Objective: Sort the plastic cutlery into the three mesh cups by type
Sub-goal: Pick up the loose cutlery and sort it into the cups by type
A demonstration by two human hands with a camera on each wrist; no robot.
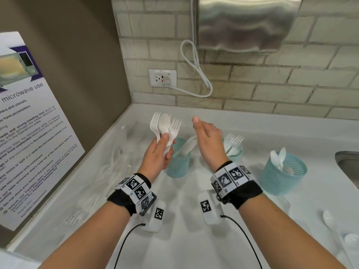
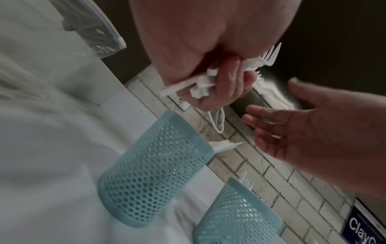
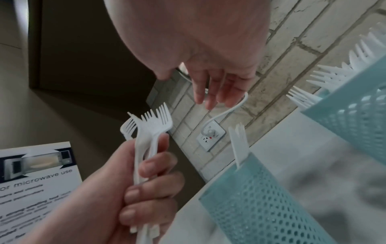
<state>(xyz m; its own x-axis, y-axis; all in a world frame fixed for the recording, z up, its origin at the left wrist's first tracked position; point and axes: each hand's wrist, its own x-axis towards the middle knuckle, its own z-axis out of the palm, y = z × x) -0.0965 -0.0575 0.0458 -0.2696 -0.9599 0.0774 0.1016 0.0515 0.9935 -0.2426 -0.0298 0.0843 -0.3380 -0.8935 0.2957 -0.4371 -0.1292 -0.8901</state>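
Observation:
My left hand (image 1: 165,148) grips a bundle of white plastic forks (image 1: 165,125) by the handles, tines up, above and left of the left mesh cup (image 1: 177,164). That cup holds white knives (image 1: 189,145). My right hand (image 1: 207,136) hovers open over it with straight fingers (image 3: 213,92) and holds nothing. The middle cup (image 1: 236,155) holds forks (image 1: 235,140); the right cup (image 1: 283,175) holds spoons (image 1: 278,158). The left wrist view shows the fork handles (image 2: 200,85) in my curled left hand (image 2: 227,89). The right wrist view shows the same forks (image 3: 152,125) and knife cup (image 3: 263,198).
Loose white spoons (image 1: 330,218) lie on the white counter (image 1: 184,239) at the lower right. A steel sink (image 1: 347,164) is at the right edge. A crumpled clear plastic bag (image 1: 116,164) lies by the left wall. A socket and cable (image 1: 163,78) are on the tiled back wall.

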